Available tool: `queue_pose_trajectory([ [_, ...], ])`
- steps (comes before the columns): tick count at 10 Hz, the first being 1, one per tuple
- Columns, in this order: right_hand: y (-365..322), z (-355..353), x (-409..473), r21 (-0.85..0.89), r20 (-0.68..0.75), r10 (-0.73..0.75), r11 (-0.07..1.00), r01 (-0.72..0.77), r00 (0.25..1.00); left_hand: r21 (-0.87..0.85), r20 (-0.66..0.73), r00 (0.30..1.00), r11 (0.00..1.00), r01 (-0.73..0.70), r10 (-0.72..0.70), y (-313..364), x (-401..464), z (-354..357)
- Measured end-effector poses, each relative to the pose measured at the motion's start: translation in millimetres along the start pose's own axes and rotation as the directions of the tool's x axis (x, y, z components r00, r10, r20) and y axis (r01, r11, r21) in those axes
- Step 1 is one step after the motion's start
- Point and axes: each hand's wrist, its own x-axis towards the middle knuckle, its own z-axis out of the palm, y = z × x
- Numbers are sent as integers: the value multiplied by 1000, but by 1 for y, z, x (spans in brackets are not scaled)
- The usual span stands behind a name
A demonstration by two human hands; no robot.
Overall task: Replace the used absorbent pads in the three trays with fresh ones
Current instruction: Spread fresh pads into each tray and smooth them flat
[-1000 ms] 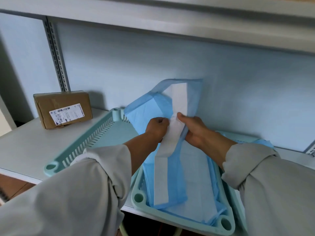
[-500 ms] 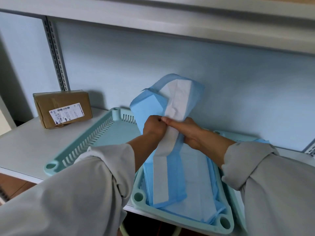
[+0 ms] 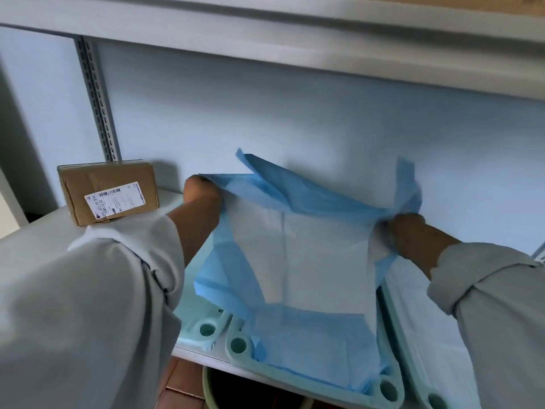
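Gripping pad (image 3: 309,255) edges, both hands: left (image 3: 203,194), right (image 3: 408,231); pad stretched left-right.

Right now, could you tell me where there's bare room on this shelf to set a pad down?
Bare shelf lies in front of the box, left of the left tray. It's crowded to the right: trays sit rim to rim, and both hands spread a pad over the middle tray.

Soft, even daylight, faint shadows on the wall, slight motion blur throughout, wide-angle bending at the edges

Both hands (image 3: 203,193) (image 3: 408,231) clenched, wide apart
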Motion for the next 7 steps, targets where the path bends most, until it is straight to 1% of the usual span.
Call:
queue_pose_trajectory([
  [1,7,8,-1,21,14,33,999,-34,999,-30,110,993,998,52,-48,-5,20,9],
  [2,26,23,26,-244,153,43,970,-5,987,66,421,889,984,168,-180,-27,-6,19],
  [3,30,30,7,-452,237,59,890,56,970,289,550,791,950,119,-267,-57,-35,26],
  [4,29,40,-6,-719,299,18,662,213,954,357,560,771,928,104,-302,-82,-42,34],
  [5,30,47,-12,-717,447,-199,503,482,872,444,565,750,893,74,-343,-91,-50,43],
  [6,29,58,-31,-639,618,-184,448,625,764,519,588,741,854,-38,-324,-95,-53,50],
  [7,37,69,-47,-600,697,-28,526,603,717,545,602,756,824,-154,-257,-93,-60,51],
])
